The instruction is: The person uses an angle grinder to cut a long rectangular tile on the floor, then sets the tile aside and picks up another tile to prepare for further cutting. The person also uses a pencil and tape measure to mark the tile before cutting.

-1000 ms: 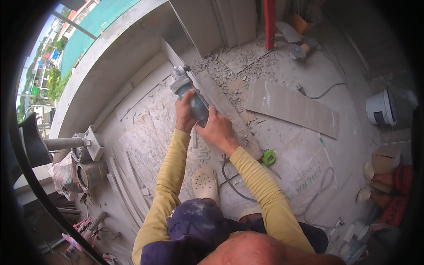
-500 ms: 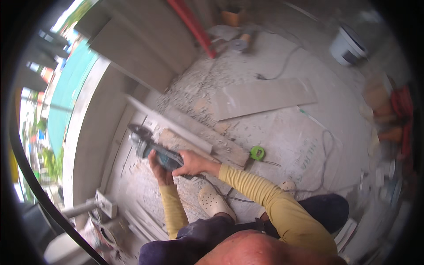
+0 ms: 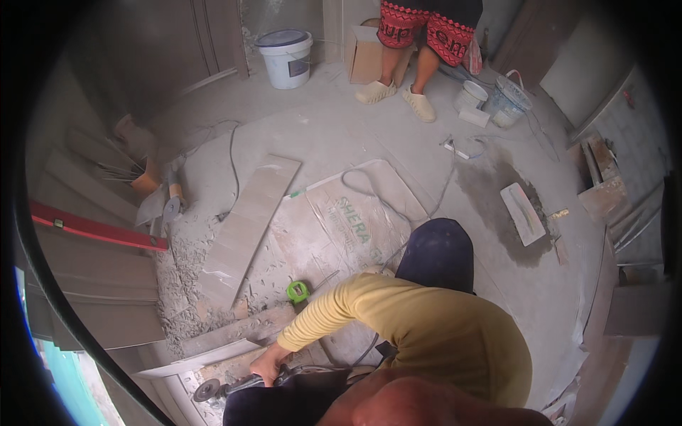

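Observation:
My right hand is closed around an angle grinder at the lower left, its arm reaching down in a yellow sleeve. The grinder's round disc points left, away from my body, close to a narrow pale tile strip. My dark-clothed leg covers part of the grinder. My left hand is not in view. A green tape measure lies on the floor beyond my right forearm.
A long tile lies by grey debris; a red spirit level leans at left. Cords cross a printed sheet. A person stands at the back among buckets. A rectangular slab lies on a wet patch.
My view has swung right, bringing the standing person and buckets into sight. The left hand, earlier on the grinder with the right, has gone out of view. The right hand keeps hold.

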The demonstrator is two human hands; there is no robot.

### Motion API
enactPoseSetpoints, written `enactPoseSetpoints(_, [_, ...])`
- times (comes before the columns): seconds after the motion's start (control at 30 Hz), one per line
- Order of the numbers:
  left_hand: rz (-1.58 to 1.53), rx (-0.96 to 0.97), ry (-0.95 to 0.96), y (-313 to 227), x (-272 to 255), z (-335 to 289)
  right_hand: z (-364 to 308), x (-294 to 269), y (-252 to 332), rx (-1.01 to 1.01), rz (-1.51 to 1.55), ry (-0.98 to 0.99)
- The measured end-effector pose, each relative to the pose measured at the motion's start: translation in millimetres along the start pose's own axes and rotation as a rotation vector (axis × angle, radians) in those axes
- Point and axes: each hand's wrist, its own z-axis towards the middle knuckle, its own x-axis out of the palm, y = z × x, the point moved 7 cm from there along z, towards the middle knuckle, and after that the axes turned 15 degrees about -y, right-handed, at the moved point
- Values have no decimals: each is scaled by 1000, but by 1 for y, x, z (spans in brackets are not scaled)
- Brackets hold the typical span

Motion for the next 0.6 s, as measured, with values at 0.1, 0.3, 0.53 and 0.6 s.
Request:
enactPoseSetpoints(0.1, [-34, 3, 78, -11, 15, -8, -22, -44, 41, -34, -142, -80])
enactPoseSetpoints(0.3, [234, 189, 295, -5, 67, -41, -103, -175, 107, 51, -244, -73])
enactPoseSetpoints(0.53, [871, 19, 641, 59, 58, -72, -224, -324, 105, 161, -645, -422])
enactPoseSetpoints(0.6, [925, -16, 608, 82, 28, -74, -262, -351, 61, 265, -655, -616])
